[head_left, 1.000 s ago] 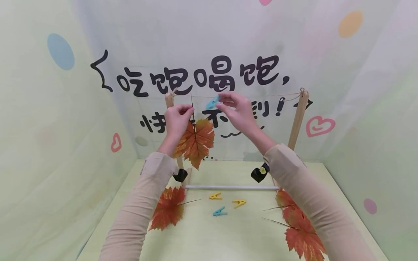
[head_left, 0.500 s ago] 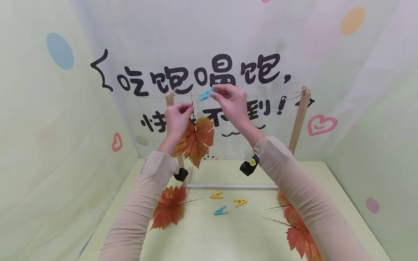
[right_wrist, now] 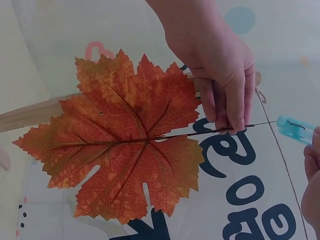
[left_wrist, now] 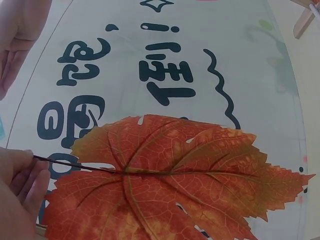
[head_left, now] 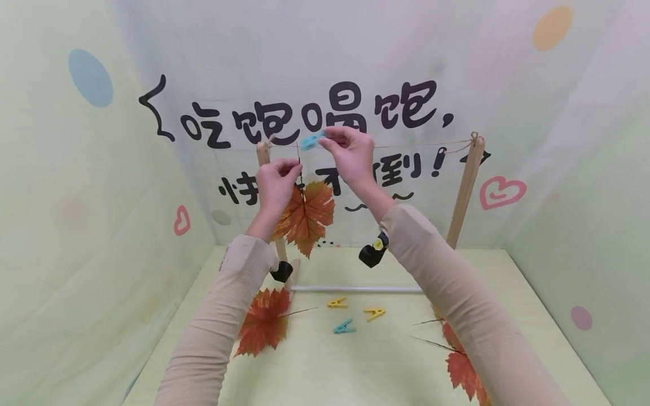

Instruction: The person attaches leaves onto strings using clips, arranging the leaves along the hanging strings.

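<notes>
Orange leaf [head_left: 308, 217] and blue clip [head_left: 311, 140], both hand-held.
Left hand [head_left: 276, 183] pinches the leaf's stem [left_wrist: 82, 165], the leaf hanging below that hand; clip sits near the stem's upper end, pinched by the right hand [head_left: 351, 155].

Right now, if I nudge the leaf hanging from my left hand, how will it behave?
The leaf is probably light, since a pinch on its thin stem holds it up. It may swing or twist easily, hanging by that stem alone. It also looks fairly stiff, spreading nearly flat.
</notes>
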Demonstrator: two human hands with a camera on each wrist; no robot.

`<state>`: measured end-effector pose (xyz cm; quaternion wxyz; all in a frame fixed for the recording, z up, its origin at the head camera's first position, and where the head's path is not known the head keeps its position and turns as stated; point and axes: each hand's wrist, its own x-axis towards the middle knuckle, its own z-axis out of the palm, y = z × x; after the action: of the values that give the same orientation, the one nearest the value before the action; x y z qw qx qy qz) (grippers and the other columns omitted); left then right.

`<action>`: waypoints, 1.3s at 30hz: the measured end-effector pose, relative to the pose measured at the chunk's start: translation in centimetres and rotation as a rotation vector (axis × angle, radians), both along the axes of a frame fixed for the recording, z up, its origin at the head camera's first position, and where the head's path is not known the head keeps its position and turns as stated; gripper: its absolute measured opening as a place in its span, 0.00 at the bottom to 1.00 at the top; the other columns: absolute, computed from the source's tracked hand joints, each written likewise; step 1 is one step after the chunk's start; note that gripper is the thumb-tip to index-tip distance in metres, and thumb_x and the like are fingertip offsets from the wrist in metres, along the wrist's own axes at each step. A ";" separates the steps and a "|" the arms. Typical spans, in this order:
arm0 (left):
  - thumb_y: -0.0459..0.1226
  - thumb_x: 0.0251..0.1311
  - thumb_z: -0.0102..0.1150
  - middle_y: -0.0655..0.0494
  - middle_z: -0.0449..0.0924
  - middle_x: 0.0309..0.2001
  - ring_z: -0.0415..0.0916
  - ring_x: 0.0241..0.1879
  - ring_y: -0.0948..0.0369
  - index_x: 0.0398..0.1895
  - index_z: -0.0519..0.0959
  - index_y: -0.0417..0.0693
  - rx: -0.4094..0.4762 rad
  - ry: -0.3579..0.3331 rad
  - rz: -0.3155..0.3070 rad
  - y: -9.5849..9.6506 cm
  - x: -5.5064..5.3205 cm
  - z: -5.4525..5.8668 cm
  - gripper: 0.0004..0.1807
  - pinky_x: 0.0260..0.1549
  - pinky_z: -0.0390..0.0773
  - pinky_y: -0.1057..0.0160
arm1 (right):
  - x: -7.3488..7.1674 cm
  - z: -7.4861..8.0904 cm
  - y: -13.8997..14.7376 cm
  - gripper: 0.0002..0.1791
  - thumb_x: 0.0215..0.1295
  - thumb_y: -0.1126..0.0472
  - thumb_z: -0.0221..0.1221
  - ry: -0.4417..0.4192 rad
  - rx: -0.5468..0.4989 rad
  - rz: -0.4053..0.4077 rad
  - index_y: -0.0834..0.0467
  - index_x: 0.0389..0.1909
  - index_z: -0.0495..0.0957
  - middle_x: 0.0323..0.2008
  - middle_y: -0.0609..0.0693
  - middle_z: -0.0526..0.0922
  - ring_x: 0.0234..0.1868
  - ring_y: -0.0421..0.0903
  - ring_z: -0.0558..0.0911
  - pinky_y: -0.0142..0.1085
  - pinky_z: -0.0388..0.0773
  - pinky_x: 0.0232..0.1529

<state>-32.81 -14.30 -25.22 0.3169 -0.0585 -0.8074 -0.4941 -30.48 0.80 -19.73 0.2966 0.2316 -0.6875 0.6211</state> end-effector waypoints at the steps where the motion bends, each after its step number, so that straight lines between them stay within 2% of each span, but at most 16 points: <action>1: 0.36 0.56 0.60 0.46 0.83 0.34 0.77 0.31 0.59 0.35 0.82 0.37 -0.002 0.004 0.001 0.0 0.0 0.0 0.10 0.29 0.75 0.72 | 0.0 0.1 -0.1 0.11 0.52 0.72 0.62 0.002 0.005 -0.001 0.73 0.37 0.79 0.36 0.63 0.82 0.33 0.48 0.82 0.29 0.78 0.37; 6: 0.34 0.55 0.60 0.45 0.83 0.34 0.78 0.31 0.58 0.35 0.82 0.35 -0.002 0.025 -0.004 -0.1 -0.1 -0.2 0.09 0.29 0.75 0.72 | -0.1 0.4 -0.2 0.10 0.52 0.72 0.62 -0.015 0.020 -0.020 0.72 0.36 0.79 0.35 0.63 0.82 0.32 0.46 0.81 0.27 0.77 0.36; 10: 0.35 0.55 0.60 0.45 0.83 0.33 0.77 0.30 0.58 0.35 0.82 0.35 0.000 0.016 -0.003 0.0 -0.1 -0.3 0.10 0.27 0.73 0.73 | -0.7 0.3 -0.1 0.10 0.52 0.71 0.62 -0.045 0.029 -0.029 0.71 0.37 0.80 0.35 0.62 0.83 0.31 0.45 0.82 0.26 0.77 0.34; 17: 0.36 0.56 0.60 0.46 0.83 0.33 0.77 0.30 0.60 0.35 0.82 0.37 0.008 0.012 0.005 -0.1 -0.2 -0.3 0.10 0.27 0.73 0.74 | -4.0 -0.9 -0.1 0.11 0.52 0.66 0.64 -0.060 0.036 0.007 0.65 0.37 0.82 0.35 0.58 0.84 0.33 0.44 0.82 0.27 0.77 0.33; 19: 0.36 0.56 0.60 0.46 0.83 0.33 0.76 0.30 0.60 0.35 0.82 0.37 0.013 0.012 0.003 -0.1 -0.2 -0.2 0.10 0.27 0.73 0.74 | -4.3 -1.0 -0.2 0.11 0.52 0.65 0.64 -0.070 0.043 0.012 0.64 0.37 0.82 0.35 0.57 0.84 0.33 0.42 0.82 0.27 0.77 0.34; 39: 0.34 0.56 0.59 0.45 0.82 0.34 0.77 0.31 0.58 0.35 0.82 0.35 0.019 0.020 -0.012 0.0 -0.2 -0.3 0.09 0.29 0.75 0.72 | -4.5 -1.3 -0.8 0.13 0.53 0.65 0.64 -0.097 0.064 0.040 0.66 0.39 0.81 0.35 0.57 0.84 0.33 0.42 0.82 0.27 0.76 0.32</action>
<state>-33.01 -14.31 -25.48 0.3227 -0.0654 -0.7992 -0.5028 -34.99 0.00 -21.06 0.2427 0.2243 -0.7160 0.6150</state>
